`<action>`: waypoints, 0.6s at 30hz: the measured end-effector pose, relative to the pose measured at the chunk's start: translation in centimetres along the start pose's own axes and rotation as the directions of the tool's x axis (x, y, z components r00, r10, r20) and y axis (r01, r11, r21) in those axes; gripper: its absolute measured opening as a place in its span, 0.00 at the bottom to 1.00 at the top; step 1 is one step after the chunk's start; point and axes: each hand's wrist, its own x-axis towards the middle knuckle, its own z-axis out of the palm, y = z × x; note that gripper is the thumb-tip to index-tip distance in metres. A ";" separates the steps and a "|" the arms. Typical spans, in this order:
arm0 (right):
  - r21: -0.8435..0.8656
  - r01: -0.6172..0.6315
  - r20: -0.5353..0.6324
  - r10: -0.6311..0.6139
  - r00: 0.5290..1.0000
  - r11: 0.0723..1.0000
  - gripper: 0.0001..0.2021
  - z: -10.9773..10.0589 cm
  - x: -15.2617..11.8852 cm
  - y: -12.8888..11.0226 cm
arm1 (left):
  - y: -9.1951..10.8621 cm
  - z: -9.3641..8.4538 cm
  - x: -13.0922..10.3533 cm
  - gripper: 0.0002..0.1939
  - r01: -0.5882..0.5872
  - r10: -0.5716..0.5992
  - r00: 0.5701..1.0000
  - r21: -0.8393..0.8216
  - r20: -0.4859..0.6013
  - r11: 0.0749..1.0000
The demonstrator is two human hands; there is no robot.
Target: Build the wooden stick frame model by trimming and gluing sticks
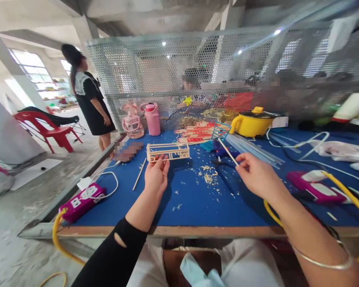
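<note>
My left hand grips the near left end of a small frame built from thin wooden sticks, holding it above the blue tabletop. Pinched in my right hand is a single thin wooden stick, slanting up and to the left. It stays apart from the frame. Under it lie pliers with dark blue handles. A blue glue gun rests just behind them, partly hidden by the stick. Wood crumbs are scattered between my hands, and a loose stick lies left of my left hand.
Red-and-wood sticks are piled at the back, near clear glue sticks and a yellow pot. Purple power strips with cords flank the table. Pink bottles stand before a perforated metal screen. A person stands at left.
</note>
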 end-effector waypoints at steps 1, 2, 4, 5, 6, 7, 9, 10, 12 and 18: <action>-0.154 -0.018 0.054 0.026 0.998 0.988 0.08 -0.2 -0.9 1.0 | -0.4 0.0 -0.1 0.09 0.017 -0.017 1.000 0.012 -0.010 1.000; -0.278 -0.034 0.106 0.066 0.992 0.960 0.09 -0.3 -1.8 1.8 | -0.8 -0.1 -0.2 0.09 0.035 -0.034 0.999 0.025 -0.023 0.999; -0.439 -0.046 0.200 0.148 0.969 0.897 0.11 -0.5 -3.4 3.0 | -1.6 -0.5 -0.4 0.09 0.079 -0.076 0.996 0.057 -0.051 0.995; -0.486 -0.044 0.230 0.176 0.957 0.873 0.11 -0.6 -3.9 3.1 | -1.8 -0.7 -0.5 0.09 0.105 -0.101 0.993 0.076 -0.064 0.991; -0.513 -0.036 0.246 0.187 0.951 0.858 0.11 -0.6 -4.2 3.1 | -2.1 -0.9 -0.5 0.09 0.134 -0.127 0.989 0.096 -0.075 0.986; -0.521 -0.020 0.247 0.173 0.953 0.853 0.11 -0.5 -4.2 2.8 | -2.2 -1.1 -0.6 0.08 0.163 -0.154 0.985 0.115 -0.083 0.980; -0.483 0.061 0.243 0.066 0.968 0.874 0.12 0.1 -3.5 1.7 | -2.4 -1.3 -0.8 0.07 0.216 -0.205 0.975 0.145 -0.091 0.966; -0.437 0.126 0.244 -0.018 0.970 0.891 0.12 0.6 -2.8 1.0 | -2.4 -1.3 -0.8 0.06 0.239 -0.227 0.970 0.156 -0.090 0.958; -0.318 0.273 0.303 -0.176 0.937 0.908 0.13 1.8 -1.3 -0.2 | -2.2 -1.3 -1.1 0.05 0.281 -0.269 0.959 0.176 -0.085 0.944; -0.181 0.347 0.361 -0.267 0.894 0.920 0.07 4.2 1.7 -0.9 | -0.8 -1.6 -2.8 0.06 0.415 -0.422 0.906 0.227 -0.017 0.881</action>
